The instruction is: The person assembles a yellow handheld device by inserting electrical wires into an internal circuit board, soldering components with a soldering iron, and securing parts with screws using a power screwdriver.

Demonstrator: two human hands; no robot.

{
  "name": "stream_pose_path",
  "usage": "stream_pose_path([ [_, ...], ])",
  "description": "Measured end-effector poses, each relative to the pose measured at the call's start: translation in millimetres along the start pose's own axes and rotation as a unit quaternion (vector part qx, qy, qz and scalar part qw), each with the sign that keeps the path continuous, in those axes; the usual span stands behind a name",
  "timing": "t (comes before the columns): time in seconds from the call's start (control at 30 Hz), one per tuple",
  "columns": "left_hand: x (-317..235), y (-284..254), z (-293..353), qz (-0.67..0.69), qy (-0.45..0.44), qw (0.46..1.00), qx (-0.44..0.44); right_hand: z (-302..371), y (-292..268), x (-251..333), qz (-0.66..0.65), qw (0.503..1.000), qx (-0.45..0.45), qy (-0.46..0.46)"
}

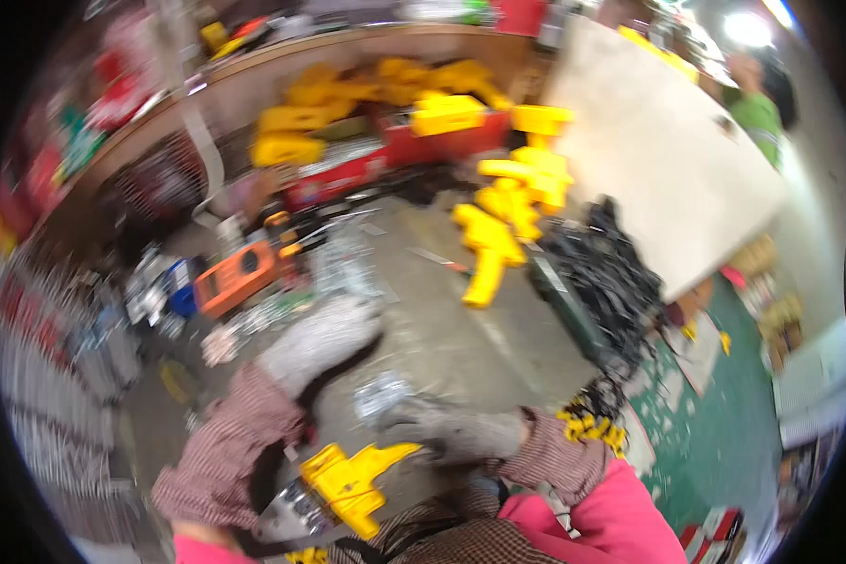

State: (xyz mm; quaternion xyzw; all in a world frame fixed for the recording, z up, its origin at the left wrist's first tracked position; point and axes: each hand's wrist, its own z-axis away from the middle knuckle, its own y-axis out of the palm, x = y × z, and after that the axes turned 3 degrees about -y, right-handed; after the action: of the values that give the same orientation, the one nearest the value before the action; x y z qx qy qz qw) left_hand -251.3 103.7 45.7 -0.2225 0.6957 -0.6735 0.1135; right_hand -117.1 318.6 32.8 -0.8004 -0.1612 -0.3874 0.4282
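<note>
My left hand (327, 336), in a grey work glove, stretches over the bench (442, 348) beside a scatter of small shiny metal pieces (343, 263). Its fingers are smeared by motion, and whether they hold anything does not show. My right hand (461, 432), also gloved, is low over the near edge with its fingertips beside a yellow gun-shaped plastic housing (348, 484). Those fingers are blurred too; I cannot tell whether they touch it. The housing lies against a metal plate (296, 512) close to my body. A small heap of shiny pieces (383, 395) sits between my hands.
Several yellow housings (489, 244) lie across the bench and around a red tray (348, 174) at the back. An orange box-shaped object (235, 280) stands left. Black cables (606, 273) are heaped right, before a pale board (658, 141). A person in green (759, 122) is far right.
</note>
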Motion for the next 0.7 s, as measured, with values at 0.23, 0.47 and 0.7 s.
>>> stream_pose_path([
  [0.23, -18, -72, 33, 0.250, -0.173, 0.939, -0.157, 136, -184, 0, 0.385, 0.805, -0.365, 0.265],
  [0.47, -61, -59, 200, 0.503, -0.419, 0.731, -0.191, 133, -240, -31, 0.296, 0.739, -0.273, 0.540],
  [0.7, -141, -16, 235, 0.553, -0.504, 0.624, -0.227, 151, -302, -26, 0.559, 0.678, -0.421, 0.224],
])
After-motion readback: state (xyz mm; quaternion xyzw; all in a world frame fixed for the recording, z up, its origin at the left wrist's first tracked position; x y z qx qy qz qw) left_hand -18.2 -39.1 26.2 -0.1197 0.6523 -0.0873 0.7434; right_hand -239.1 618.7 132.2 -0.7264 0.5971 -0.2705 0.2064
